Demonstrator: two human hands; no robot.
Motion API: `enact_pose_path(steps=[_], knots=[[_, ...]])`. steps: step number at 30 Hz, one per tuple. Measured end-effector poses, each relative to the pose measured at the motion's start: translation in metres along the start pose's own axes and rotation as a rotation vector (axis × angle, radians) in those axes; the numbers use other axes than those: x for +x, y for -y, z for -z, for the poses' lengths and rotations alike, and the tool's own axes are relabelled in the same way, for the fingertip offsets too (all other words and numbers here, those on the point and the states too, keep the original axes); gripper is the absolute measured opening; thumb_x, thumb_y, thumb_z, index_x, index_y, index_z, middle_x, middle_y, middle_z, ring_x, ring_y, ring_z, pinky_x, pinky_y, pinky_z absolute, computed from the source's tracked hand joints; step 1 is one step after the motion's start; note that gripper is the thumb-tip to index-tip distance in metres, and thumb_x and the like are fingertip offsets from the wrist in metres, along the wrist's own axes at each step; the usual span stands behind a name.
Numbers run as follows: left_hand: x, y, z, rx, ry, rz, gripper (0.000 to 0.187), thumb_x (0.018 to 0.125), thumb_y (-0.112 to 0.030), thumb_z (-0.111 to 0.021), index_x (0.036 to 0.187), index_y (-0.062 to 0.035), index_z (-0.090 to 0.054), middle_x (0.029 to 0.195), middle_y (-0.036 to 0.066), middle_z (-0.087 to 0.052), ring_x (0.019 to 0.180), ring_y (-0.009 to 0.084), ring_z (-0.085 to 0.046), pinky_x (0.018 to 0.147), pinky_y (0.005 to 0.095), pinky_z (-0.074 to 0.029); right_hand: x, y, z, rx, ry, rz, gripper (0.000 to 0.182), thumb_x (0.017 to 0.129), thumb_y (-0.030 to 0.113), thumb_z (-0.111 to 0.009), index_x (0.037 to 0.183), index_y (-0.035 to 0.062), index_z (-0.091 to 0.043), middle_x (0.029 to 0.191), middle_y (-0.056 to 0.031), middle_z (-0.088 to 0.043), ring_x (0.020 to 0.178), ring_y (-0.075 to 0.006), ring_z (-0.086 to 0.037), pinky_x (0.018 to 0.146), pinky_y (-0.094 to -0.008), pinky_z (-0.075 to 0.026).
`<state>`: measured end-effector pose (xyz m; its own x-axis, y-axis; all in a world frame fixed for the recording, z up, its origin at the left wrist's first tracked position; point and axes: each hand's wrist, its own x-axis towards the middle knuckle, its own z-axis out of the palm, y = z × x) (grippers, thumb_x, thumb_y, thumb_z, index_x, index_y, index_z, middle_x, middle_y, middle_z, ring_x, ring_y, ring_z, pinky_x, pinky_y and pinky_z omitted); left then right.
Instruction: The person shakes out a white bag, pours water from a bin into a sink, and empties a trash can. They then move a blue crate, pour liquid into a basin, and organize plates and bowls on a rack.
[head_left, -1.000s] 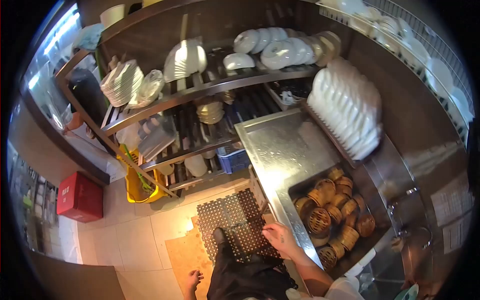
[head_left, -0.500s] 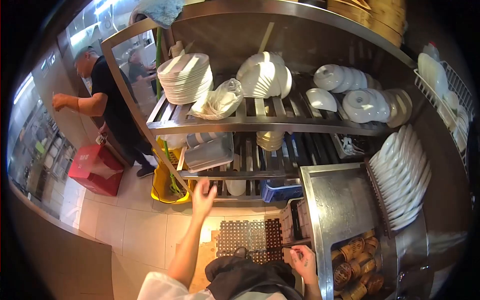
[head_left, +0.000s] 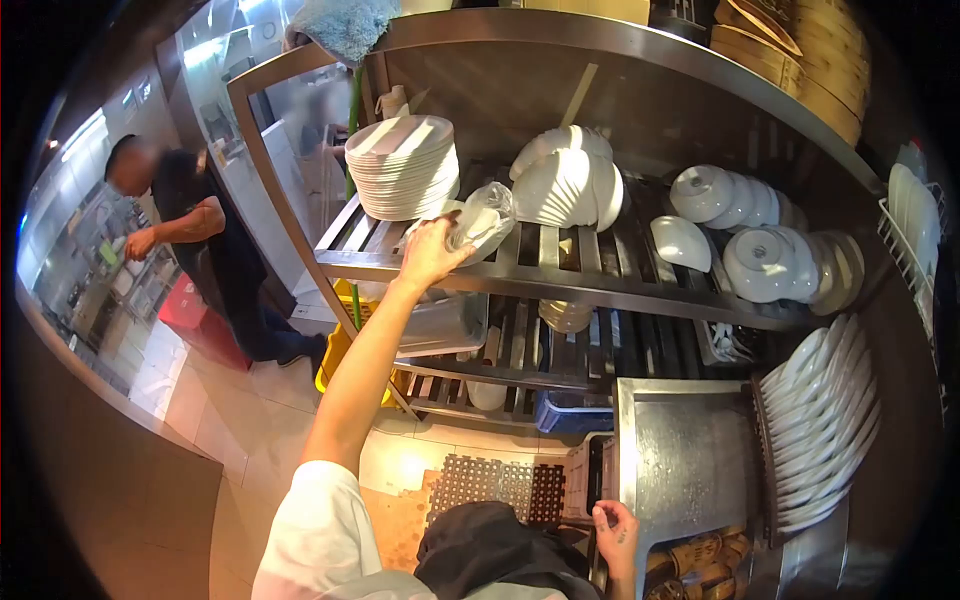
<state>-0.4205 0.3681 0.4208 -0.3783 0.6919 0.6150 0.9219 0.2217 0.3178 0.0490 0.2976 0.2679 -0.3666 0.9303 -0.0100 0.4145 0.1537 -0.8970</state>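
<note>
My left hand (head_left: 432,252) reaches up to the slatted steel shelf, its fingers closed on a clear plastic bag (head_left: 487,222). Pale contents show through the plastic, but I cannot make out their kind. Just behind the hand stands a tall stack of white plates (head_left: 402,168). White bowls (head_left: 568,180) nest on their sides to the right of the bag. Low beside the steel counter (head_left: 690,465), my right hand (head_left: 616,532) hangs with loosely bent fingers and no object visible in it.
More white bowls (head_left: 765,262) sit on the shelf's right end. A rack of upright white dishes (head_left: 825,430) stands on the counter, above bamboo steamers (head_left: 700,565). A blue crate (head_left: 572,412) sits low. At left, a person in dark clothes (head_left: 215,235) stands by a red bin (head_left: 205,322).
My left hand has gone from below the shelf up onto the plastic bag. The view has shifted, and the person at left stands in a slightly different pose. My right hand stays low.
</note>
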Motion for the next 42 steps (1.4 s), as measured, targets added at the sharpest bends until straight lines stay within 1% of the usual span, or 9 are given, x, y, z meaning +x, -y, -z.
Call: enact_pose_path(steps=[4,9,13,21,25,29,35,37,42], knots=[[-0.002,0.006,-0.013,-0.077,-0.058,-0.126,0.019,0.068,-0.016,-0.062,0.086,-0.0097,-0.062,0.084,0.007,-0.062,0.088,0.0248,-0.053,0.078,0.0374,-0.040,0.050,0.001,-0.018,0.059,0.099,0.086,0.017,0.075,0.013,-0.060,0.085,-0.0009,-0.059,0.070,-0.0089,-0.058,0.066,-0.0132,-0.055,0.061,-0.0263,-0.044],[-0.020,-0.018,-0.012,0.046,-0.062,-0.260,0.021,0.068,-0.014,-0.062,0.088,-0.0101,-0.062,0.085,0.005,-0.061,0.088,0.0224,-0.052,0.082,0.0379,-0.037,0.138,0.087,-0.072,0.213,0.288,0.493,0.016,0.076,0.012,-0.061,0.085,-0.0008,-0.059,0.071,-0.0069,-0.058,0.064,-0.0115,-0.055,0.059,-0.0235,-0.044],[-0.042,-0.030,-0.014,0.256,0.058,-0.465,0.040,0.072,-0.016,-0.058,0.110,-0.0073,-0.051,0.110,0.013,-0.051,0.104,0.0264,-0.045,0.095,0.0430,-0.029,0.204,0.155,-0.114,0.337,0.292,0.468,0.028,0.078,0.014,-0.060,0.101,0.0005,-0.053,0.081,-0.0064,-0.057,0.068,-0.0096,-0.054,0.061,-0.0234,-0.045],[-0.061,0.023,0.031,-0.135,-0.113,-0.127,0.041,0.074,-0.016,-0.056,0.113,-0.0054,-0.049,0.120,0.017,-0.045,0.112,0.0299,-0.042,0.095,0.0450,-0.028,0.321,0.218,-0.175,0.326,0.070,0.248,0.069,0.075,0.040,-0.062,0.124,0.0011,-0.032,0.103,-0.0160,-0.053,0.075,-0.0184,-0.057,0.055,-0.0283,-0.050],[-0.034,0.089,0.020,-0.373,-0.186,0.263,0.033,0.077,-0.017,-0.055,0.104,0.0027,-0.049,0.104,0.021,-0.052,0.098,0.0353,-0.049,0.084,0.0385,-0.038,0.341,0.231,-0.193,0.186,0.079,0.164,0.049,0.083,0.038,-0.051,0.117,0.0040,-0.040,0.094,-0.0108,-0.056,0.072,-0.0157,-0.056,0.051,-0.0269,-0.049],[-0.002,0.109,0.010,-0.517,0.147,0.501,0.043,0.080,-0.026,-0.051,0.109,0.0044,-0.048,0.106,0.026,-0.052,0.102,0.0356,-0.049,0.085,0.0365,-0.038,0.334,0.224,-0.200,0.301,0.006,0.163,0.039,0.084,0.036,-0.050,0.109,0.0057,-0.047,0.089,-0.0088,-0.054,0.063,-0.0125,-0.053,0.045,-0.0239,-0.047],[0.005,0.126,-0.032,-0.491,0.067,0.408,0.042,0.080,-0.027,-0.051,0.112,0.0004,-0.049,0.102,0.025,-0.054,0.101,0.0361,-0.050,0.085,0.0360,-0.039,0.328,0.219,-0.193,-0.069,-0.091,0.393,0.027,0.079,0.027,-0.057,0.086,0.0011,-0.056,0.067,-0.0099,-0.057,0.058,-0.0194,-0.054,0.058,-0.0342,-0.044],[0.007,0.134,-0.037,-0.541,0.111,0.333,0.036,0.081,-0.024,-0.049,0.108,-0.0008,-0.052,0.098,0.024,-0.055,0.098,0.0365,-0.050,0.082,0.0367,-0.040,0.316,0.239,-0.189,0.007,0.225,0.100,0.035,0.076,0.032,-0.060,0.083,-0.0016,-0.057,0.061,-0.0081,-0.057,0.048,-0.0138,-0.052,0.046,-0.0270,-0.043],[0.021,0.164,-0.057,-0.442,0.198,0.309,0.031,0.088,-0.025,-0.041,0.091,0.0013,-0.057,0.083,0.021,-0.058,0.079,0.0308,-0.055,0.073,0.0370,-0.041,0.301,0.220,-0.221,0.303,0.354,0.162,0.026,0.077,0.022,-0.060,0.087,-0.0016,-0.054,0.066,-0.0057,-0.057,0.051,-0.0086,-0.053,0.040,-0.0214,-0.039]])
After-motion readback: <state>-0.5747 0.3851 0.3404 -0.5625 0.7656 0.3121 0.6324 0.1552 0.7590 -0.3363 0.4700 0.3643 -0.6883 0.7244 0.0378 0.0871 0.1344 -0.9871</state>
